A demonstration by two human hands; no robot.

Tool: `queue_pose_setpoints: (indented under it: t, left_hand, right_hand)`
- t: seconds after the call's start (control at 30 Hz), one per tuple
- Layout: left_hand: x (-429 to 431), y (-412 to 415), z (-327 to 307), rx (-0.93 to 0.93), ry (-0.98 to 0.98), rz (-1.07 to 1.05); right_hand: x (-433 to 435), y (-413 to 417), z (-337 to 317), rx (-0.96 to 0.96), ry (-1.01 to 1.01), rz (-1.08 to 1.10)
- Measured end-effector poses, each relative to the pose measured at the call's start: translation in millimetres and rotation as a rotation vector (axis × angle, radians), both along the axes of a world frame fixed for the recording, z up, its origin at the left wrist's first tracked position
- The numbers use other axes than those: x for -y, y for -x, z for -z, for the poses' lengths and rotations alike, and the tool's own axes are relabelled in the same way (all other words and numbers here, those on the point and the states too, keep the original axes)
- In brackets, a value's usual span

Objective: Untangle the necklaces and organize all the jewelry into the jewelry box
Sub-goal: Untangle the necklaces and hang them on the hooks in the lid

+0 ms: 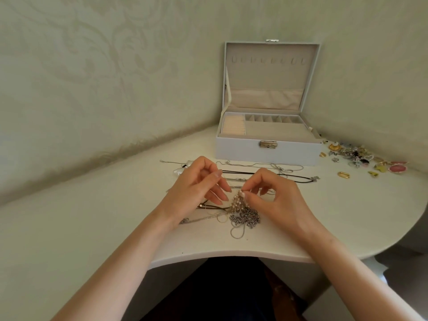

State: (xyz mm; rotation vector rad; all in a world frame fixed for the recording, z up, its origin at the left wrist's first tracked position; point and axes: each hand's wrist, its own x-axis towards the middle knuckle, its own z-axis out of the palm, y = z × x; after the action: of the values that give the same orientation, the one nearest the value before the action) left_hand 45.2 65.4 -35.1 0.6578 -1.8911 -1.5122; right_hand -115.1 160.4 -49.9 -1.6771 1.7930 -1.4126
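Wallpaper with a pale leaf pattern is seen behind the white counter [92, 216], at the back of which the jewelry box [266, 151] is stood open, lid upright. Between box and hands a black cord necklace [266, 174] and a thin silver chain [254, 164] are laid across. The tangled necklaces [243, 212] are kept near the front edge; a beaded strand is pinched by the right hand [275, 198], while the left hand [196, 184] is half curled, its grip not discernible. Loose jewelry [361, 156] is scattered right of the box.
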Motion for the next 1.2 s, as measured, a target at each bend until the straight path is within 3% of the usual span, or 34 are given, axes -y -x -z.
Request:
queue_pose_setpoints:
  t: [0.33, 0.53, 0.93, 1.2]
  left_hand:
    - [0, 7, 6, 0.124, 0.173, 0.090]
    - [1, 8, 12, 0.138, 0.313, 0.035]
    - [4, 5, 10, 0.025, 0.211, 0.045]
    - [4, 6, 15, 0.060, 0.236, 0.059]
  right_hand:
    - [3, 0, 0, 0.122, 0.102, -0.112]
    - [8, 3, 6, 0.153, 0.113, -0.170]
    - [9, 6, 8, 0.115, 0.064, -0.158]
    - [10, 5, 9, 0.183, 0.127, -0.191]
